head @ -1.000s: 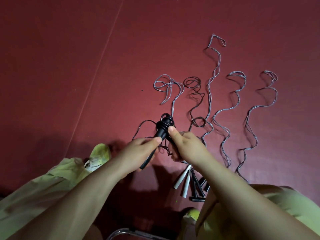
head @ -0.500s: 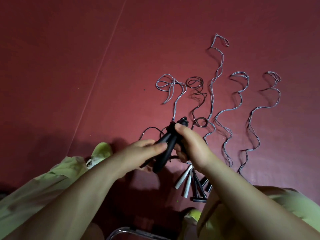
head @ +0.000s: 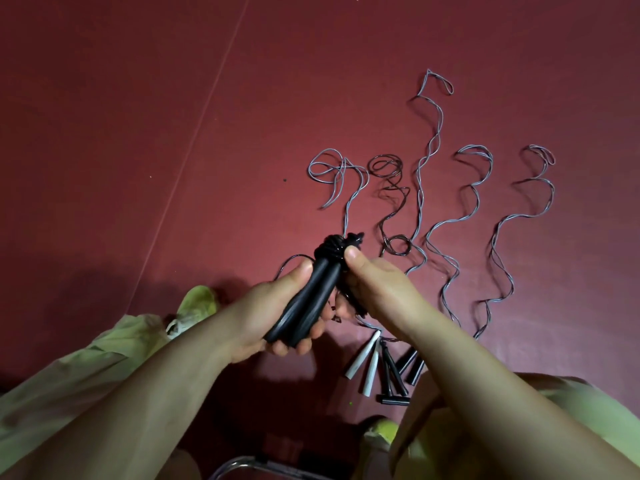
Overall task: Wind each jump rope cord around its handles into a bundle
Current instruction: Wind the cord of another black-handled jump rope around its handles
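My left hand [head: 273,317] grips a pair of black jump rope handles [head: 308,299] held together, tilted up to the right. Black cord [head: 332,249] is wound in coils around their top end. My right hand [head: 374,285] holds the cord at those coils, thumb pressed on the wound part. A loose loop of the black cord [head: 291,263] hangs out to the left behind the handles. Several other ropes lie stretched on the red floor, their wavy grey cords [head: 464,220] running away from me.
White handles [head: 363,362] and black handles [head: 394,375] of the other ropes lie grouped on the red floor [head: 173,133] under my right forearm. My legs in light green trousers [head: 86,362] flank the spot. A metal chair tube [head: 242,465] shows at the bottom edge.
The handle bundle rose and turned more upright in my left hand. More cord now sits coiled at its top, and my right thumb stays on the coils.
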